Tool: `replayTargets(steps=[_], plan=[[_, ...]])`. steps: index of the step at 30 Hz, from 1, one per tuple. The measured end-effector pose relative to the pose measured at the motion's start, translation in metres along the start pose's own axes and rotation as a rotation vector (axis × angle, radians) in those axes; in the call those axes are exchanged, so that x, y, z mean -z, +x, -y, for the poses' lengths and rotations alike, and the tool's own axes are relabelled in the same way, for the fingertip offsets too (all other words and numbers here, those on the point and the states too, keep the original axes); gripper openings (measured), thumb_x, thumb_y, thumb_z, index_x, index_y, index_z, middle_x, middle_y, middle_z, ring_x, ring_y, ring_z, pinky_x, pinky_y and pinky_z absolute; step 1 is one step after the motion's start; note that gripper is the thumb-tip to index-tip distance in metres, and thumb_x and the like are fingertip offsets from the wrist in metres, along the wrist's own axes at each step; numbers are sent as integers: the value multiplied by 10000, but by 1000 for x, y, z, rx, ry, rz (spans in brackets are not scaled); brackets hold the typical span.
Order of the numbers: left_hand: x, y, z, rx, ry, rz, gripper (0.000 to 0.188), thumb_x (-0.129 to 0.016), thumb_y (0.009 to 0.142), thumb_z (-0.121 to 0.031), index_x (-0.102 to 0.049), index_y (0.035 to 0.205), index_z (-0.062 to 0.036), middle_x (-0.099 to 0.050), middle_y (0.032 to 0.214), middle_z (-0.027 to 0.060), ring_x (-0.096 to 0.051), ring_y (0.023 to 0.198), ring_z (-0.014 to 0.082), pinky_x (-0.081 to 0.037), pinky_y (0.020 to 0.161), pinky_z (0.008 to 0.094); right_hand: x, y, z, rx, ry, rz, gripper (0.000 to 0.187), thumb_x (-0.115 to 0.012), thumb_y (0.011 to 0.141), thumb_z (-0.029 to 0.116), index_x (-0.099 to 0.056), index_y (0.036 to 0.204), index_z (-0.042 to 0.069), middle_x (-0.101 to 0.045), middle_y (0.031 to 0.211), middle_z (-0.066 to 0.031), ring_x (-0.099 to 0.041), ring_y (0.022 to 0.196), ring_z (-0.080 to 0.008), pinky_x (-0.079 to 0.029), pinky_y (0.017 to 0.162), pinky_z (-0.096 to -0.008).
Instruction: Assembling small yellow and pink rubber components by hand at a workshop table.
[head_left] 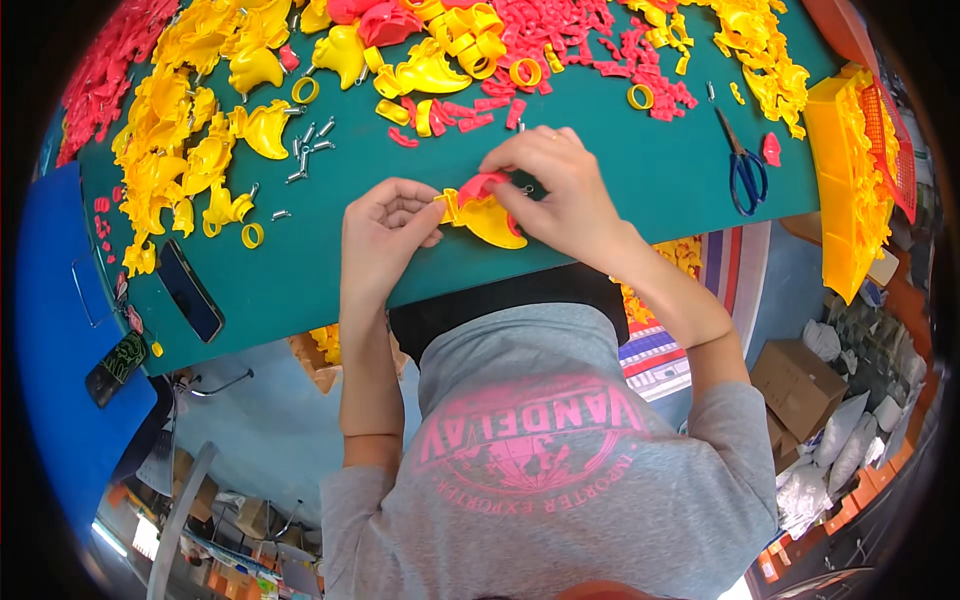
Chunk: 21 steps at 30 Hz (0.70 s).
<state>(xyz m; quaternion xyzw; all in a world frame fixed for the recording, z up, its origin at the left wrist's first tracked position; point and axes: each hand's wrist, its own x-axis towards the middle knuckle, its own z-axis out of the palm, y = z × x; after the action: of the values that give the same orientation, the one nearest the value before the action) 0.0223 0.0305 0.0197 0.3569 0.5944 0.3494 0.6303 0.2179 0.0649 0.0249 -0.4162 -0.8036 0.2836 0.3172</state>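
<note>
Near the front edge of the green table, my left hand [385, 232] pinches the left end of a yellow curved plastic piece [492, 222]. My right hand [562, 190] grips its other side, with thumb and fingers closed on a red plastic piece [478, 188] that lies against the yellow one. Fingers partly hide where the two pieces meet. Small metal springs [303, 152] lie on the table beyond my left hand. A yellow ring [252, 236] sits left of that hand. Loose red pieces [475, 122] are just beyond both hands.
Heaps of yellow parts [165, 160] and red parts [560, 35] cover the far and left table [330, 240]. Blue-handled scissors [745, 180] lie at right, near a yellow bin [830, 190] full of yellow parts. A phone [190, 290] rests at the front left edge.
</note>
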Motion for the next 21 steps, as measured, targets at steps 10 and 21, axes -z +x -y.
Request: replayTargets(steps=[10, 21], plan=[[3, 2, 3, -2, -10, -2, 101, -634, 787, -28, -592, 853, 37, -608, 717, 53, -578, 582, 65, -472, 517, 169, -6, 2, -2, 166, -298, 21, 178, -712, 617, 113, -616, 766, 127, -522, 703, 29, -491, 715, -158, -359, 713, -323], [3, -1, 3, -14, 0, -1, 103, -634, 790, -29, -587, 854, 37, -603, 714, 54, -575, 593, 65, -476, 526, 174, -7, 3, -1, 201, -321, 98, 150, -699, 631, 102, -599, 742, 118, -533, 749, 28, -505, 772, -163, -363, 717, -321]])
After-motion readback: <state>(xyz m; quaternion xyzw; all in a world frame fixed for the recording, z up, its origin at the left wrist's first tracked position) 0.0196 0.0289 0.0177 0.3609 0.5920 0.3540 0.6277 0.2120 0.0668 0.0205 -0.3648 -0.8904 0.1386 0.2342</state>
